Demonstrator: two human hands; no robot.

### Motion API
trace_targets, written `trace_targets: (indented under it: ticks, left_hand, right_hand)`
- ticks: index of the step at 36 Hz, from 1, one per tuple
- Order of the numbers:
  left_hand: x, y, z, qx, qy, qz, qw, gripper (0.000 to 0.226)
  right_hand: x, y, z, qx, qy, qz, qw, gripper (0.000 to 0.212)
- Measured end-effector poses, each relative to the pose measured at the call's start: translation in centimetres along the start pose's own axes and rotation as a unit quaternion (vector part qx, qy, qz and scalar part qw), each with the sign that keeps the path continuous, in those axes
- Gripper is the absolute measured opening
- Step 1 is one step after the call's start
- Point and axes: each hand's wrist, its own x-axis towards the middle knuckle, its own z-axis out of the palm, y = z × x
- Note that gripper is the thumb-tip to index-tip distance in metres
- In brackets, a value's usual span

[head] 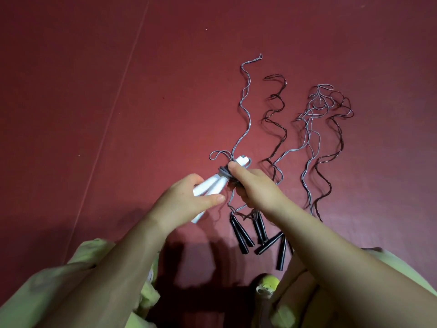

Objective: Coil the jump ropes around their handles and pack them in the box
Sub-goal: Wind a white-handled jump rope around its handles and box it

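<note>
While the left hand clamps the white handles together so they can't splay, the right hand pinches the grey rope onto the first wraps, other ropes with black handles waiting on the red floor, no box visible

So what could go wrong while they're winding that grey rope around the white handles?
The grey rope trails long across the red floor close to a dark rope; pulling it in might snag that. The coil sits where the right hand pinches it, so it may spring loose if released. The left hand holds the white handles splayed.
</note>
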Motion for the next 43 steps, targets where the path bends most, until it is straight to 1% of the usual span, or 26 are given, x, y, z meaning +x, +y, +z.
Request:
trace_targets:
  ticks: [1, 2, 4, 5, 6, 7, 8, 9, 10, 11, 14, 16, 18, 22, 24, 26, 28, 31, 33, 36, 38, 40, 42, 43]
  left_hand:
    - [0.0, 0.1, -0.1, -0.046, -0.054, 0.000, 0.998, 0.040]
    - [-0.2, 0.3, -0.3, -0.114, -0.115, 0.002, 0.987, 0.041]
    - [-0.8, 1.0, -0.7, -0.243, -0.208, -0.027, 0.947, 0.040]
    - [-1.1, 1.3, -0.8, -0.288, -0.242, -0.055, 0.925, 0.046]
    - [-1.2, 1.4, -1.0, -0.326, -0.280, -0.080, 0.899, 0.056]
    - [-1.4, 1.5, -1.0, -0.367, -0.326, -0.094, 0.866, 0.068]
    - [-1.5, 1.4, -0.9, -0.409, -0.371, -0.099, 0.828, 0.080]
    - [-1.6, 1.4, -0.7, -0.446, -0.406, -0.098, 0.792, 0.087]
    - [-1.6, 1.3, -0.5, -0.470, -0.426, -0.093, 0.767, 0.089]
    - [-1.6, 1.2, -0.4, -0.481, -0.437, -0.086, 0.755, 0.089]
    - [-1.6, 1.2, -0.3, -0.495, -0.439, -0.073, 0.746, 0.081]
    - [-1.4, 1.1, -0.5, -0.493, -0.413, -0.084, 0.761, 0.075]
    - [-1.1, 1.1, -0.5, -0.466, -0.379, -0.090, 0.794, 0.070]
    - [-0.9, 1.0, 0.2, -0.332, -0.274, -0.062, 0.900, 0.064]
    - [-1.0, 1.0, 0.5, -0.269, -0.225, -0.050, 0.935, 0.064]
    - [-0.9, 1.0, 0.7, -0.240, -0.198, -0.040, 0.949, 0.059]
    - [-0.8, 1.0, 0.8, -0.227, -0.178, -0.030, 0.957, 0.055]
    - [-0.5, 0.9, 1.1, -0.217, -0.159, -0.032, 0.963, 0.056]
    - [-0.3, 0.8, 1.3, -0.206, -0.137, -0.041, 0.968, 0.054]
    - [0.0, 0.1, 1.3, -0.142, -0.073, -0.016, 0.987, 0.064]
    - [0.1, -0.4, 1.2, -0.047, -0.028, 0.020, 0.998, 0.062]
    - [-0.1, -0.5, 1.1, 0.025, -0.011, 0.039, 0.999, 0.057]
    - [-0.2, -0.3, 1.0, 0.044, 0.000, 0.047, 0.998, 0.054]
    - [-0.3, -0.2, 0.9, 0.053, 0.007, 0.050, 0.997, 0.054]
  right_hand:
    - [0.0, 0.0, 0.0, 0.004, 0.000, -0.012, 1.000, 0.048]
    - [0.0, 0.1, 0.0, 0.017, 0.000, -0.025, 1.000, 0.045]
    - [-0.2, -0.1, 0.0, 0.061, -0.007, -0.051, 0.997, 0.036]
    - [-0.3, -0.2, -0.1, 0.090, -0.015, -0.059, 0.994, 0.032]
    - [-0.4, -0.3, -0.1, 0.120, -0.023, -0.064, 0.990, 0.029]
    - [-0.5, -0.4, -0.1, 0.149, -0.029, -0.067, 0.986, 0.028]
    - [-0.6, -0.4, -0.1, 0.171, -0.032, -0.069, 0.982, 0.029]
    - [-0.6, -0.4, -0.1, 0.187, -0.033, -0.071, 0.979, 0.032]
    - [-0.6, -0.4, -0.1, 0.192, -0.033, -0.075, 0.978, 0.037]
    - [-0.6, -0.3, -0.1, 0.190, -0.035, -0.077, 0.978, 0.040]
    - [-0.4, -0.5, -0.2, 0.166, -0.069, -0.078, 0.981, 0.042]
    - [-0.3, -0.6, -0.2, 0.099, -0.074, -0.079, 0.989, 0.053]
    - [-0.4, -0.6, -0.2, 0.025, -0.063, -0.067, 0.995, 0.062]
    - [-0.6, -0.3, -0.4, -0.081, -0.036, -0.037, 0.995, 0.056]
    - [-0.5, -0.1, -0.5, -0.125, -0.015, -0.035, 0.991, 0.056]
    - [-0.4, -0.1, -0.5, -0.162, 0.013, -0.031, 0.986, 0.058]
    - [-0.4, -0.2, -0.4, -0.188, 0.037, -0.035, 0.981, 0.059]
    - [-0.5, -0.3, -0.3, -0.211, 0.051, -0.036, 0.975, 0.061]
    - [-0.4, -0.2, -0.2, -0.204, 0.055, -0.039, 0.977, 0.061]
    - [-0.3, 0.0, -0.1, -0.178, 0.042, -0.028, 0.983, 0.064]
    - [0.0, 0.1, 0.0, -0.138, 0.023, 0.013, 0.990, 0.067]
    - [0.0, 0.2, 0.1, -0.067, 0.003, 0.060, 0.996, 0.071]
    - [0.0, 0.1, 0.2, -0.024, -0.007, 0.076, 0.997, 0.072]
    - [0.0, 0.1, 0.1, -0.014, -0.010, 0.075, 0.997, 0.069]
